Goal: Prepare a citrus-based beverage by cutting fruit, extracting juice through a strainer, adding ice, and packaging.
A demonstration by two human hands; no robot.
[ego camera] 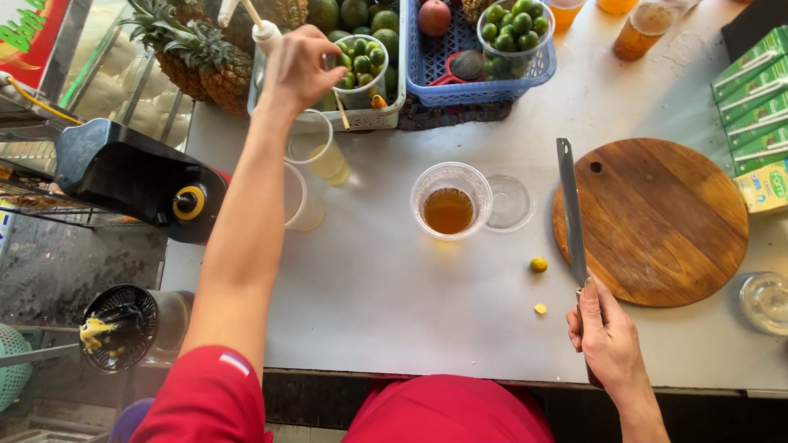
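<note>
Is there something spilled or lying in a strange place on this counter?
Two small yellow fruit scraps lie loose on the counter, off the round cutting board. The knife in the right hand rests half over the board's edge. No liquid looks spilled; the cup of brown drink stands upright.

Pineapples, blue basket, green cartons

Person, head view. Garment: red short-sleeved top. Left sleeve ends well up arm from left hand; small light patch with thin stripe near sleeve hem. Red cloth over torso at bottom centre. Forearms bare down to both hands. Right hand: no glove, ring, watch or wristband visible.
</note>
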